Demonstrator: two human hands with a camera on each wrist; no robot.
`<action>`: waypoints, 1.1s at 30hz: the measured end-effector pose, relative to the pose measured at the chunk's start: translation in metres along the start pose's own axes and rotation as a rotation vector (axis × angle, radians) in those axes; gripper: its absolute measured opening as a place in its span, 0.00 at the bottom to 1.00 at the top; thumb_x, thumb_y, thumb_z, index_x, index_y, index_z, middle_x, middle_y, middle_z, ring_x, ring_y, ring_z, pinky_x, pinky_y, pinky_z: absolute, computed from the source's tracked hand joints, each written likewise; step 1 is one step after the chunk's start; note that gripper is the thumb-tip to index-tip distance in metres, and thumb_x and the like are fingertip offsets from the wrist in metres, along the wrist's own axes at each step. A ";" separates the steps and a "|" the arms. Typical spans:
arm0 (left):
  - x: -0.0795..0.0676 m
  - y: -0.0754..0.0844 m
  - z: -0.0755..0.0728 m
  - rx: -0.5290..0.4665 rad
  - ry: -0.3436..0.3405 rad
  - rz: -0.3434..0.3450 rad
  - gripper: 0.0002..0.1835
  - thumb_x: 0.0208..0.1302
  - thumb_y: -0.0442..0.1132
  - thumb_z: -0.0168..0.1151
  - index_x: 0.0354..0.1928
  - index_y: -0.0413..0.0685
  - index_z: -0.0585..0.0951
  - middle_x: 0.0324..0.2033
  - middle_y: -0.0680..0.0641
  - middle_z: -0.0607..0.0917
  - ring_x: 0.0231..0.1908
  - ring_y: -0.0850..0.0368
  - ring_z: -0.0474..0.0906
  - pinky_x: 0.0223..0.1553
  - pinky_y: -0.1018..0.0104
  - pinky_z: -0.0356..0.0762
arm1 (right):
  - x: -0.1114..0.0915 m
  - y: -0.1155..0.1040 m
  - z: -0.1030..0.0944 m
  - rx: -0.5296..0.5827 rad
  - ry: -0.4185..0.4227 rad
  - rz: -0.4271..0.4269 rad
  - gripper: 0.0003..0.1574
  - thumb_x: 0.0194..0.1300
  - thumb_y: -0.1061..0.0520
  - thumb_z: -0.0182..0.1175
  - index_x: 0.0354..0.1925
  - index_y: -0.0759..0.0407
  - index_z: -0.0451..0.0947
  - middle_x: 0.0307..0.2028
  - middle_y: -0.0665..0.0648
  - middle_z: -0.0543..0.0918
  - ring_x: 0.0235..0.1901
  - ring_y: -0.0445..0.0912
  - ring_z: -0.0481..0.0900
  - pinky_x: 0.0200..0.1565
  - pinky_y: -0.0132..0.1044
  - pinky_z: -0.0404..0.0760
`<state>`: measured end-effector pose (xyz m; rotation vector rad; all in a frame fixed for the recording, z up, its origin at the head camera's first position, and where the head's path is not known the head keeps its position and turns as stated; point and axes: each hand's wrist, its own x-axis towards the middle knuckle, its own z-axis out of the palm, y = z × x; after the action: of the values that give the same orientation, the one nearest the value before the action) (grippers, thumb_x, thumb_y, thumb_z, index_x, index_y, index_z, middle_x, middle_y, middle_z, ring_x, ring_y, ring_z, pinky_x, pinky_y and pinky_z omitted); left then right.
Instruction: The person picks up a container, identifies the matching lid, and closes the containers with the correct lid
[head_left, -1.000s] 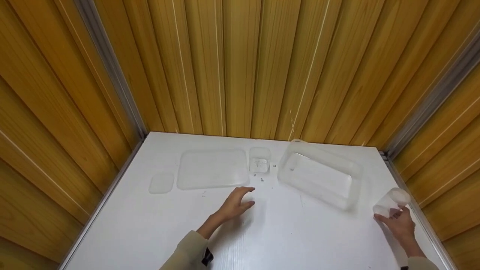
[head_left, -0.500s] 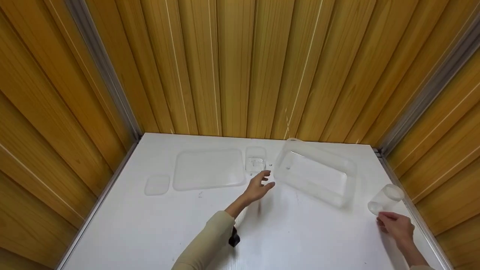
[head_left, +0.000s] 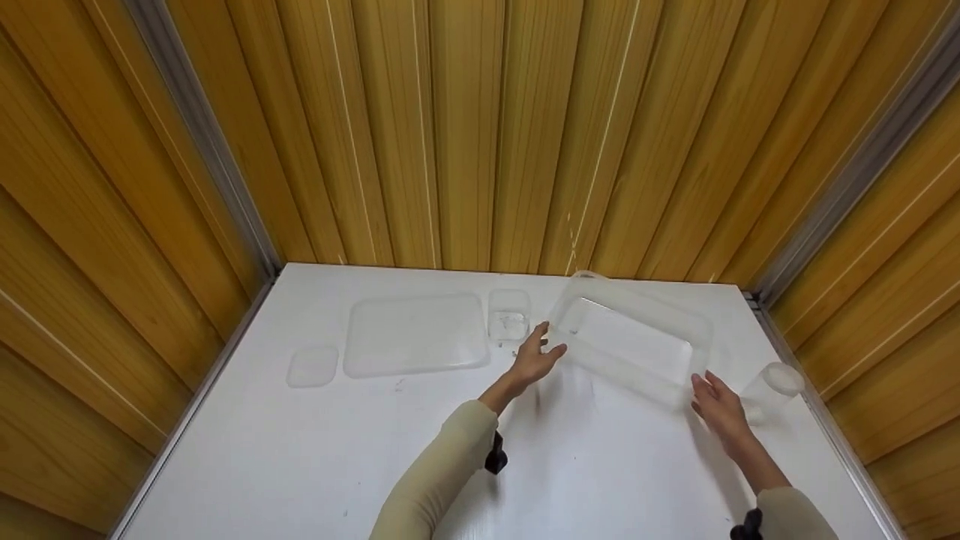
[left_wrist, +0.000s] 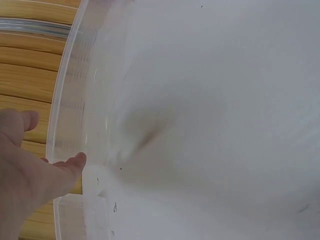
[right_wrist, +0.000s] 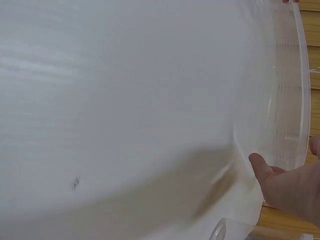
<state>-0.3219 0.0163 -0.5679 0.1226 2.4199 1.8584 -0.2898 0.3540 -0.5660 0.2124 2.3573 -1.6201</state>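
A large clear rectangular plastic container [head_left: 626, 375] lies slantwise on the white table, its open top facing up. Close to its left end is my left hand [head_left: 531, 362], thumb and fingers spread with nothing between them; in the left wrist view, this hand [left_wrist: 35, 175] appears beside the container wall [left_wrist: 70, 110]. At the near right corner is my right hand [head_left: 721, 412], fingers loosely extended. The right wrist view places its thumb by the container's end [right_wrist: 290, 100]; whether it touches is unclear. A clear cylindrical cup [head_left: 776, 386] stands just right of that hand.
A small clear square container [head_left: 510, 315] stands left of the large one. Farther left lie a large flat lid [head_left: 416, 334] and a small square lid [head_left: 313, 366]. Wooden panel walls [head_left: 465, 135] border the table [head_left: 585, 480] behind and at the sides.
My right hand has let go of the cylindrical cup and moved left to the large container's corner. My left hand has moved right, to that container's left end.
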 end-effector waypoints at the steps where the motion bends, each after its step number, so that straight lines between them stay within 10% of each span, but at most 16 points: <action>1: 0.000 0.001 0.000 -0.008 0.005 -0.003 0.35 0.74 0.43 0.58 0.77 0.37 0.59 0.75 0.35 0.65 0.73 0.36 0.65 0.71 0.45 0.69 | 0.002 -0.002 0.000 0.021 -0.005 0.004 0.50 0.82 0.41 0.39 0.79 0.69 0.28 0.79 0.77 0.41 0.79 0.66 0.46 0.74 0.44 0.63; 7: -0.006 -0.003 -0.003 -0.024 0.010 -0.019 0.35 0.73 0.43 0.61 0.75 0.37 0.63 0.66 0.34 0.74 0.64 0.41 0.75 0.62 0.52 0.78 | -0.001 -0.001 -0.009 0.092 0.003 0.008 0.44 0.81 0.56 0.44 0.77 0.78 0.34 0.74 0.81 0.51 0.65 0.53 0.72 0.58 0.27 0.80; 12: -0.021 -0.008 -0.014 -0.017 -0.004 -0.055 0.32 0.73 0.47 0.61 0.72 0.38 0.68 0.54 0.39 0.80 0.52 0.50 0.79 0.50 0.62 0.80 | -0.010 0.002 -0.020 0.087 -0.104 -0.016 0.49 0.77 0.61 0.52 0.76 0.80 0.33 0.63 0.74 0.66 0.45 0.32 0.78 0.53 0.33 0.85; 25: -0.061 -0.001 -0.053 0.010 -0.251 -0.190 0.10 0.72 0.44 0.63 0.36 0.47 0.75 0.34 0.46 0.82 0.43 0.47 0.85 0.54 0.49 0.83 | -0.025 -0.002 -0.042 -0.133 -0.401 0.004 0.56 0.73 0.54 0.62 0.76 0.76 0.35 0.64 0.82 0.61 0.52 0.47 0.81 0.53 0.40 0.87; 33: -0.075 -0.008 -0.090 -0.005 -0.335 -0.185 0.24 0.64 0.39 0.69 0.57 0.34 0.75 0.42 0.45 0.83 0.43 0.55 0.82 0.58 0.50 0.81 | -0.018 -0.010 -0.022 -0.202 -0.423 0.024 0.49 0.83 0.39 0.38 0.78 0.73 0.34 0.61 0.78 0.73 0.54 0.53 0.83 0.53 0.43 0.86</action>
<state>-0.2582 -0.0812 -0.5511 0.1865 2.1232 1.6169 -0.2788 0.3718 -0.5447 -0.1320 2.1541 -1.2541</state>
